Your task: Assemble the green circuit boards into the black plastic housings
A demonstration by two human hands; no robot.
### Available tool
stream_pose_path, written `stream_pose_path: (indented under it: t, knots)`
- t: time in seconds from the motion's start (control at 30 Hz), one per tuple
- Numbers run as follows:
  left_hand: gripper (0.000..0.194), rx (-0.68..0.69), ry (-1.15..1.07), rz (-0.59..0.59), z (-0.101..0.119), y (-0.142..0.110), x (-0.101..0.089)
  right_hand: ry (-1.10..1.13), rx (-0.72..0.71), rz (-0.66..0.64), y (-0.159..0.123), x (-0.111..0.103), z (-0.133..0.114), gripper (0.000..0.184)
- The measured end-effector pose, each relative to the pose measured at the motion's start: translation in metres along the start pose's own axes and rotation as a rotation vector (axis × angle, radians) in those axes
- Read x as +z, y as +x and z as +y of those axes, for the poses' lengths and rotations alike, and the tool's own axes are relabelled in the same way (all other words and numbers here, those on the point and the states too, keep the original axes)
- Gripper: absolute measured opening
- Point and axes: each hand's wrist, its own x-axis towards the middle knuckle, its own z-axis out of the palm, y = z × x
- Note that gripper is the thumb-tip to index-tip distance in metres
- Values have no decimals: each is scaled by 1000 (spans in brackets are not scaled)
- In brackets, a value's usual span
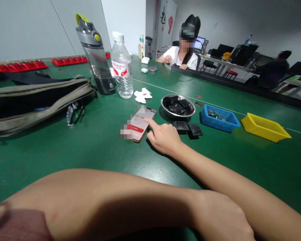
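My right hand point(164, 138) reaches across the table with the index finger stretched out and the other fingers curled in. That fingertip is at the right side of a smartphone point(145, 116), over or on its screen; whether it touches I cannot tell. The phone lies face up, showing timer digits and a red bar. Nothing is held in this hand. My left forearm crosses the foreground, and my left hand point(223, 214) lies low at the right, its fingers hidden. Just beyond the right hand are two flat black plastic pieces point(181, 126) and a metal bowl point(163, 108) of black parts.
A blue bin point(219, 124) with small hardware and a yellow bin point(264, 129) stand to the right. Crumpled tissue point(141, 96), a water bottle point(122, 72), a grey drinking bottle point(100, 67), glasses point(71, 113) and an open bag point(40, 100) lie leftward. Another person point(188, 50) sits opposite.
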Motion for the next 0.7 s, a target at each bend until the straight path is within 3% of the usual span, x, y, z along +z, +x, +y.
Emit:
stream_pose_path:
  t: [0.17,0.27,0.43,0.53,0.6,0.7]
  knots:
    - [38,-145,-36,-136,3,3,-9,-4,61,2,22,3,1,50]
    - [31,-136,-25,-189,0,2,-4,51,75,28,20,5,3,57]
    - [19,-171,109,-157,-8,-2,8,243,-86,140,4,-17,13,57]
    - [17,-194,141,-146,-7,-3,2,242,-161,302,6,-41,44,42]
    - [30,-227,119,-126,-4,-1,-7,172,-52,441,14,-52,75,33]
    - [38,-284,100,-155,-2,1,-16,120,145,487,25,-56,120,29]
